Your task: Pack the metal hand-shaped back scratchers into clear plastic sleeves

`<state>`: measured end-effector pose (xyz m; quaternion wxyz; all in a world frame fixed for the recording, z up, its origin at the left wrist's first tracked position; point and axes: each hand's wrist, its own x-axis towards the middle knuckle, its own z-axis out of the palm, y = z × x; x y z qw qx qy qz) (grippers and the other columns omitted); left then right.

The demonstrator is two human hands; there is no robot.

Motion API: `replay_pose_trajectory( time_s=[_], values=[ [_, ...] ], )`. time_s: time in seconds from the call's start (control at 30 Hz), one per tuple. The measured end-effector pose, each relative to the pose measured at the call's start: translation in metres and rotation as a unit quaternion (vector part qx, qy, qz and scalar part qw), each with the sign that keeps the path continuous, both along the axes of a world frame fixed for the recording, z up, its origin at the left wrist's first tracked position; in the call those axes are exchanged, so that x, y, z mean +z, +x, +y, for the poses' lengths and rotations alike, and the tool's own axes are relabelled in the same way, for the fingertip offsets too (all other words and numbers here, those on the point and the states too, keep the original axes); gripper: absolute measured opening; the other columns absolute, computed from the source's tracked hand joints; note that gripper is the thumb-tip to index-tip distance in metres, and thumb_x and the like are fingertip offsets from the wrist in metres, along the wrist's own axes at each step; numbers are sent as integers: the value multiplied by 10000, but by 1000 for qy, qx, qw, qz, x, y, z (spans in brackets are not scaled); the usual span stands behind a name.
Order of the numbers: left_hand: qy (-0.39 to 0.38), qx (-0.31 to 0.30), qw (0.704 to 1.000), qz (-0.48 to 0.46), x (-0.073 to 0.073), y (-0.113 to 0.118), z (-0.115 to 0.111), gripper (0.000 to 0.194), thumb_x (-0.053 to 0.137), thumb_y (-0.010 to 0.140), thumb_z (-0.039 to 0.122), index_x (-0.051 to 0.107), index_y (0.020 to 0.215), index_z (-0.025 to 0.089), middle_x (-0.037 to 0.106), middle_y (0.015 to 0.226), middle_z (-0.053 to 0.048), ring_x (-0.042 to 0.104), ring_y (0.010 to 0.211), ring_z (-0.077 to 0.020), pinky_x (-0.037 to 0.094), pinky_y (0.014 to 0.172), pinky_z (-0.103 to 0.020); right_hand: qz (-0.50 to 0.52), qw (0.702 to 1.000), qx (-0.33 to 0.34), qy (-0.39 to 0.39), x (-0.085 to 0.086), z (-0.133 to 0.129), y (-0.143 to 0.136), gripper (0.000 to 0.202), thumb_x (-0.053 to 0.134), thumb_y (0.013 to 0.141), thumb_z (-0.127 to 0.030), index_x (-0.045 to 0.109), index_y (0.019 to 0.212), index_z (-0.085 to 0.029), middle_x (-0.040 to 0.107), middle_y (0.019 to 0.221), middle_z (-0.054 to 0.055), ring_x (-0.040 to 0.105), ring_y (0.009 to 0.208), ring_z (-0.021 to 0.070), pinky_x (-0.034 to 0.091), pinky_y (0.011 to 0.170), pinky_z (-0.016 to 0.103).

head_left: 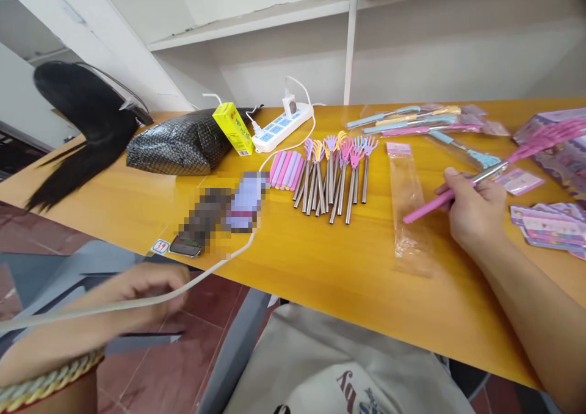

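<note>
Pink scratcher (428, 208): located above the counter (297, 261), handle end over the clear bag (407, 182), pinched mid-length by the right hand (476, 212). Probably light, stiff; hold by the shaft. Scratcher heads (329, 182) and cards (553, 225) limit sideways travel. Left hand (141, 279): blurred, beyond the front edge; grip cannot be determined.

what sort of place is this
Probably a small packing workshop: metal rods with colourful plastic hand-shaped heads are grouped on a yellow wooden table, near a clear plastic sleeve and stacked printed purple cards.
</note>
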<state>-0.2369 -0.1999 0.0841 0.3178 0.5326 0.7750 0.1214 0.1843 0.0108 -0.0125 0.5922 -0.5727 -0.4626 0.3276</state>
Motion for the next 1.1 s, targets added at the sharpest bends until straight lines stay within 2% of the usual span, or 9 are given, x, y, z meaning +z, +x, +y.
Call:
replay_pose_trajectory(
  time_s=[0.03, 0.07, 0.1, 0.13, 0.2, 0.37, 0.77, 0.93, 1.1],
  values=[
    [28, 55, 998, 12, -7, -19, 3, 251, 595, 613, 502, 631, 635, 255, 626, 627, 21, 569, 625, -170, 459, 575, -271, 9, 1000, -14, 1, -2, 2, 1, 308, 619, 728, -349, 570, 517, -130, 470, 410, -19, 390, 346, 64, 284, 347, 200],
    [113, 138, 982, 57, -14, -34, 8, 276, 581, 609, 499, 630, 676, 237, 648, 696, 22, 588, 709, -175, 460, 637, -280, 20, 1000, -21, 0, -4, 4, 1, 312, 616, 725, -351, 565, 509, -131, 467, 406, -19, 386, 339, 66, 286, 342, 202],
    [161, 198, 960, 111, -22, -47, 14, 314, 569, 605, 499, 635, 729, 217, 664, 757, 14, 598, 775, -188, 455, 683, -306, 31, 999, -23, -2, -6, 5, 2, 319, 613, 723, -358, 560, 504, -132, 461, 398, -20, 382, 333, 67, 285, 337, 203],
    [171, 237, 943, 161, -29, -56, 20, 350, 556, 619, 497, 641, 774, 195, 674, 801, -4, 603, 832, -203, 442, 713, -341, 42, 999, -18, -5, -7, 6, 2, 327, 611, 723, -367, 554, 501, -134, 450, 387, -23, 377, 327, 69, 281, 334, 204],
    [167, 247, 938, 174, -43, -67, 30, 411, 506, 683, 483, 644, 894, 158, 685, 912, -45, 594, 960, -231, 427, 776, -390, 59, 998, -1, -6, -8, 8, 3, 341, 609, 726, -383, 544, 498, -137, 424, 366, -31, 369, 317, 70, 270, 330, 204],
    [157, 296, 941, 38, -56, -71, 40, 383, 586, 557, 401, 673, 832, 148, 685, 1037, -58, 544, 1092, -244, 388, 984, -359, 68, 997, 23, -9, -7, 8, 2, 360, 603, 738, -409, 541, 514, -134, 415, 374, -37, 370, 332, 62, 271, 343, 196],
    [123, 307, 944, 7, -60, -75, 44, 295, 719, 560, 348, 690, 823, 218, 703, 954, 53, 586, 992, -189, 427, 929, -311, 33, 998, 48, -31, -4, 9, 4, 377, 581, 769, -454, 532, 548, -153, 405, 396, -34, 357, 369, 72, 268, 384, 233],
    [133, 315, 939, 30, -55, -65, 45, 237, 702, 568, 338, 689, 772, 219, 710, 916, 54, 589, 973, -196, 461, 853, -287, 33, 997, 61, -29, -2, 8, 3, 385, 580, 772, -461, 530, 546, -153, 406, 415, -31, 360, 377, 70, 265, 394, 232],
    [117, 310, 942, 43, -49, -59, 44, 260, 689, 591, 360, 688, 807, 214, 700, 950, 54, 571, 1012, -189, 421, 913, -288, 39, 996, 76, -24, -1, 7, 2, 366, 582, 780, -430, 535, 545, -153, 413, 428, -31, 368, 378, 69, 258, 395, 232]
  ],
)
